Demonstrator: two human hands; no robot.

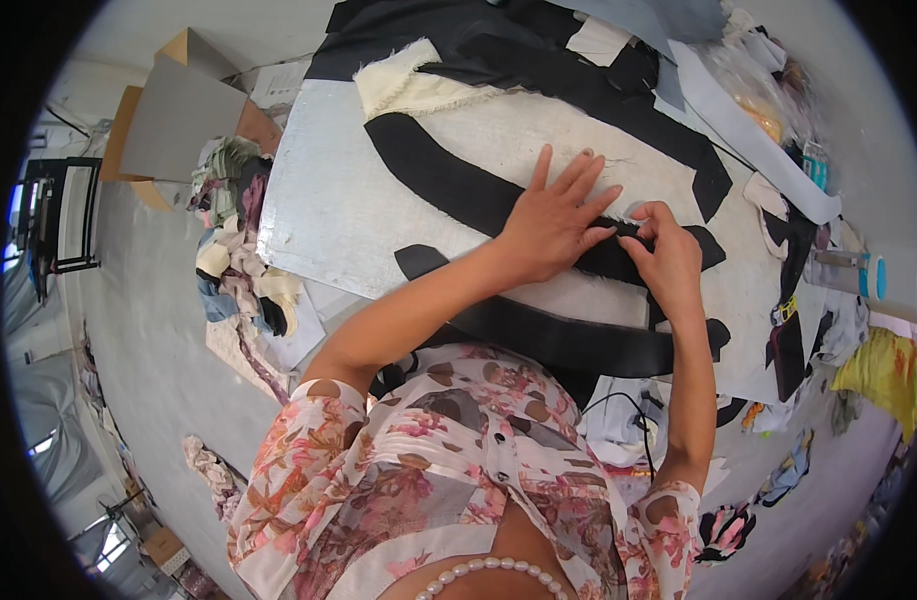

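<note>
A long, curved black fabric strip [443, 172] lies across the pale board on the table. My left hand [558, 222] rests flat on it, fingers spread toward the far side. Close by on the right, my right hand [668, 255] pinches the strip's edge between thumb and fingers, where short pale threads show. Part of the strip is hidden beneath both hands. Nearer my body lies a second curved black strip [578, 337] with a smoother, slightly shiny face. My left forearm crosses over another black piece [418, 262], which shows only its end.
Dark cloth [538, 50] and a frayed cream piece [403, 82] lie at the far side of the board [323, 180]. Fabric scraps [240, 260] heap along the left, below a cardboard box [183, 120]. A blue-handled tool [866, 275] and yellow cloth [883, 375] are at the right.
</note>
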